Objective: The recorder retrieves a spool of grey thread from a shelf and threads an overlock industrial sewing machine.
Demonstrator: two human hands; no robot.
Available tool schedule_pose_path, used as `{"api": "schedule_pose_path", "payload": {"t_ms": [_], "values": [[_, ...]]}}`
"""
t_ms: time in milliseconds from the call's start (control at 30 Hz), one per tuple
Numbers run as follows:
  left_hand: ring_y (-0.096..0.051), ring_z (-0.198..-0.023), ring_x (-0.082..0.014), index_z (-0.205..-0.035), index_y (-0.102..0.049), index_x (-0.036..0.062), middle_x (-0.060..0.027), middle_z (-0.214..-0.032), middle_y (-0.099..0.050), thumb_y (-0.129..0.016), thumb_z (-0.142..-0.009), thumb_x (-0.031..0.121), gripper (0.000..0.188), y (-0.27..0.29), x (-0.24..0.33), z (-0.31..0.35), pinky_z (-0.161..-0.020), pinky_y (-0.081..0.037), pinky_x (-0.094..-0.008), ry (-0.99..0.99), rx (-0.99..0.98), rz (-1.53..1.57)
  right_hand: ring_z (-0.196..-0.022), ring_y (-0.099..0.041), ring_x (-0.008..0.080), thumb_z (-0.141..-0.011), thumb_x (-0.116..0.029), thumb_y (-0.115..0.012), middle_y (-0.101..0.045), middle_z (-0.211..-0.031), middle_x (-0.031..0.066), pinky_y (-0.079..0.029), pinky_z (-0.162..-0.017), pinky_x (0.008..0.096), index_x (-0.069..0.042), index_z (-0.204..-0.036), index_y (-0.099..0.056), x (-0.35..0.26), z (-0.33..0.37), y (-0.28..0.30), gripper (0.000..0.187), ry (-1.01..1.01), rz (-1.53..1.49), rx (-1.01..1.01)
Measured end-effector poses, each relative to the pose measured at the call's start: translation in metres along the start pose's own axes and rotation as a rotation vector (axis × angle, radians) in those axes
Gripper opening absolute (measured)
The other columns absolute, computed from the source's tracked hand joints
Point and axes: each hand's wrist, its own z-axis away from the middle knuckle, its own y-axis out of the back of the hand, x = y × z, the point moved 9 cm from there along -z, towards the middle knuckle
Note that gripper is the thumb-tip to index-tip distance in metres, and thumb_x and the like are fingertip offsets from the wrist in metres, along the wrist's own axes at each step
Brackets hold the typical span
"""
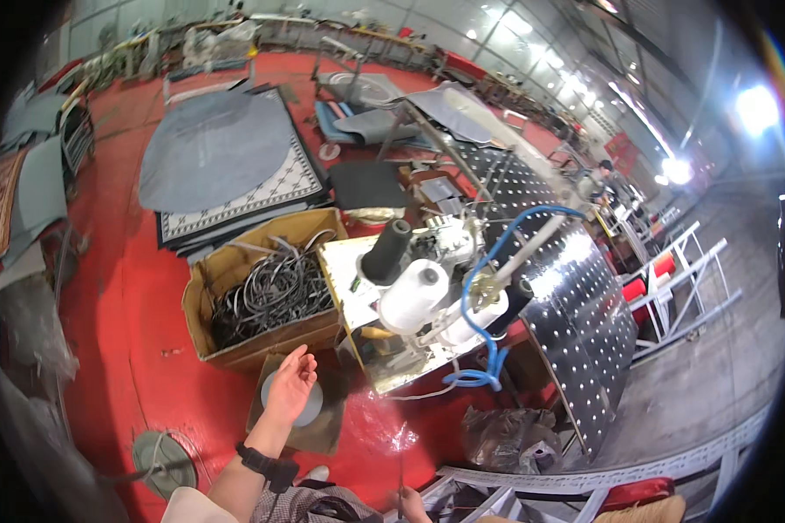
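Note:
My left hand [292,383] reaches out with its palm turned up. Its fingers are loosely bent, and nothing shows in them. Beneath it lies a pale grey round disc [312,410] on a brown cardboard piece [327,434]. A machine table [392,379] stands just ahead and to the right, bearing a black thread cone [385,253], white thread cones [412,296] and a metal machine head [449,240]. Only part of my right hand [412,504] shows at the lower edge. It seems closed around a thin dark rod-like thing [401,469], whose kind I cannot make out.
Dark strips [275,292] fill a cardboard box [202,322] left of the machine. A studded black panel [576,349] slopes at the right, with a blue hose [467,301] before it. Mats [214,144] lie stacked beyond. White metal framing [584,484] runs along the lower right.

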Motion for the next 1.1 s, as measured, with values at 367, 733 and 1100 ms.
{"api": "schedule_pose_path", "payload": {"t_ms": [367,733,1100], "values": [[-0.053,-0.072,-0.0077,-0.098,-0.068,0.0039,0.0007,-0.08,-0.057,-0.063,-0.086,0.008,0.014,-0.179,-0.021,-0.144,-0.065,-0.044,-0.0223,-0.329,-0.47,-1.039,-0.067,-0.066,0.0178,-0.091,-0.009,-0.055,-0.066,-0.08,0.0086,-0.05,-0.052,0.0292,-0.003,-0.099,-0.06,-0.021,0.045,-0.001,0.011,0.068,0.001,0.257],[-0.057,-0.109,-0.0246,-0.122,-0.055,0.0047,-0.0128,-0.116,-0.059,-0.056,-0.08,-0.006,0.043,-0.136,-0.071,-0.24,-0.088,-0.049,-0.032,-0.151,-0.579,-1.327,-0.067,-0.064,0.0179,-0.09,-0.002,-0.048,-0.065,-0.079,0.0103,-0.05,-0.056,0.0302,0.001,-0.096,-0.06,-0.079,0.1,-0.039,0.014,-0.265,-0.104,0.14],[-0.054,-0.101,-0.0358,-0.113,-0.053,-0.0003,-0.018,-0.105,-0.054,-0.072,-0.068,0.003,0.049,-0.125,-0.09,-0.173,-0.09,-0.043,-0.0391,-0.456,-0.56,-1.319,-0.051,-0.054,0.0135,-0.093,-0.018,-0.05,-0.061,-0.064,0.0065,-0.043,-0.047,0.0293,-0.001,-0.095,-0.064,-0.072,0.1,-0.053,0.023,-0.119,0.063,0.226]]}}
